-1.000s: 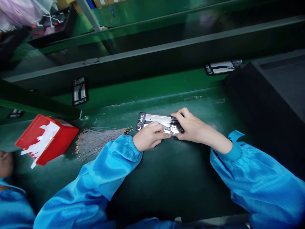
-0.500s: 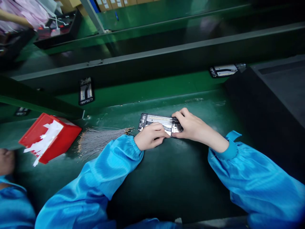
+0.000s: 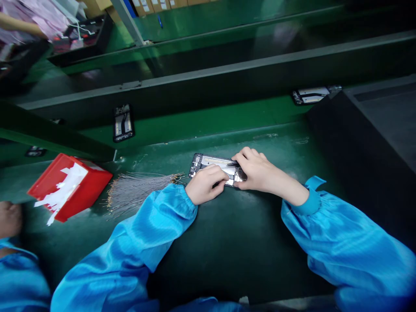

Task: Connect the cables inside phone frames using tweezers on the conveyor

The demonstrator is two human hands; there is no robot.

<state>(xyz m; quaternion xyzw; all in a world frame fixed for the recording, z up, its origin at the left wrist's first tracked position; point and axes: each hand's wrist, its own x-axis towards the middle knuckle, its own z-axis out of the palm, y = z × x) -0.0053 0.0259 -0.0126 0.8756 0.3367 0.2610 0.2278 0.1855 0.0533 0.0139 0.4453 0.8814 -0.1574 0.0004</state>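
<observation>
An opened smartphone (image 3: pixel 209 161) lies flat on the green bench, its inner parts facing up. Over its lower edge, my left hand (image 3: pixel 206 184) is closed, thumb and fingertips pressed together against the phone; whatever is between them is too small to make out. My right hand (image 3: pixel 256 171) grips the phone's right end, thumb on the near edge and fingers at the far edge. A thin dark pointed thing (image 3: pixel 232 164), perhaps tweezers, sticks out from under the right fingers. Left of the phone lies a bundle of thin grey cables (image 3: pixel 139 193), partly behind my left sleeve.
A red bin (image 3: pixel 87 188) with torn white paper stands at left. Opened phones (image 3: pixel 124 123) (image 3: pixel 312 95) lie on the green strip behind the bench. A black box (image 3: pixel 360 160) is at right. Another person's hand (image 3: pixel 9 219) shows at the left edge.
The phones on the green strip have shifted slightly right. My right hand has moved a little left over the phone's end; my left hand stays nearly in place at its lower edge.
</observation>
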